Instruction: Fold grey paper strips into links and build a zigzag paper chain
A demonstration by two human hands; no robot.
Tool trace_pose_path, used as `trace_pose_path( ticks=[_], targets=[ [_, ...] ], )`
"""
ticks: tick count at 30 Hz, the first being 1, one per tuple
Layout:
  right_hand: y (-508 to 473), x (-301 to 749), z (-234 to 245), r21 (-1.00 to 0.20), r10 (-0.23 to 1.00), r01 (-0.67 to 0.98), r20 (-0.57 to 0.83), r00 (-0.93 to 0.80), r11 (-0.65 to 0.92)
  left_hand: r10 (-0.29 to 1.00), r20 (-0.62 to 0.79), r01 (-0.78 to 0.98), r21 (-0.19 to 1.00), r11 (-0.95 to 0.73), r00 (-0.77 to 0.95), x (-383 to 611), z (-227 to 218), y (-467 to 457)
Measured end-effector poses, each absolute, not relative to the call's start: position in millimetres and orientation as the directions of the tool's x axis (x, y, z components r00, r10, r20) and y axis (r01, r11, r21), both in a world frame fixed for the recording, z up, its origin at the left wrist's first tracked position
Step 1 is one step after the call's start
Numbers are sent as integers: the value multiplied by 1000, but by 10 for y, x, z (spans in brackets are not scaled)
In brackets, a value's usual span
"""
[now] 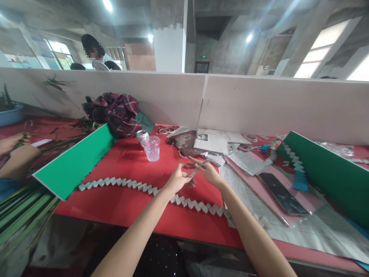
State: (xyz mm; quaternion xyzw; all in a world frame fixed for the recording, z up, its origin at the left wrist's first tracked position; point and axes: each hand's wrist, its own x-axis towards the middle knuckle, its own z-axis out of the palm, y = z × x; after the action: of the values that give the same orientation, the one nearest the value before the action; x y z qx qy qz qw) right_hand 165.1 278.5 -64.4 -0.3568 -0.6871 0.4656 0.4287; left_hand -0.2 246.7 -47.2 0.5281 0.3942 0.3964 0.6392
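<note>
My left hand (pixel 180 179) and my right hand (pixel 210 171) are close together above the red tabletop (pixel 127 204). Between them is a narrow pale paper strip (pixel 196 169), pinched by the fingers of both. Under my forearms a long zigzag chain of folded paper (pixel 115 181) runs across the table, from the left green divider to the white sheeting on the right. My arms cover parts of this chain.
A plastic cup (pixel 152 149) of clear liquid stands beside a can (pixel 142 136). Papers (pixel 211 141), a phone (pixel 282 192) and another chain (pixel 292 156) lie rightward. Green dividers (pixel 77 161) flank the workspace. Another person's hand (pixel 14 144) is at far left, near long leaves (pixel 25 211).
</note>
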Motion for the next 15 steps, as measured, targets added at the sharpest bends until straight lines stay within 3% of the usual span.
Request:
trace_pose_path(
  ticks=[8,15],
  targets=[
    [2845,1842,-559,-954,938,106,250,-239,282,870,-101,-37,990,135,483,-40,-459,2415],
    [2929,1952,-625,-927,972,297,236,-11,229,804,-155,69,988,142,574,-120,-471,2437]
  ],
)
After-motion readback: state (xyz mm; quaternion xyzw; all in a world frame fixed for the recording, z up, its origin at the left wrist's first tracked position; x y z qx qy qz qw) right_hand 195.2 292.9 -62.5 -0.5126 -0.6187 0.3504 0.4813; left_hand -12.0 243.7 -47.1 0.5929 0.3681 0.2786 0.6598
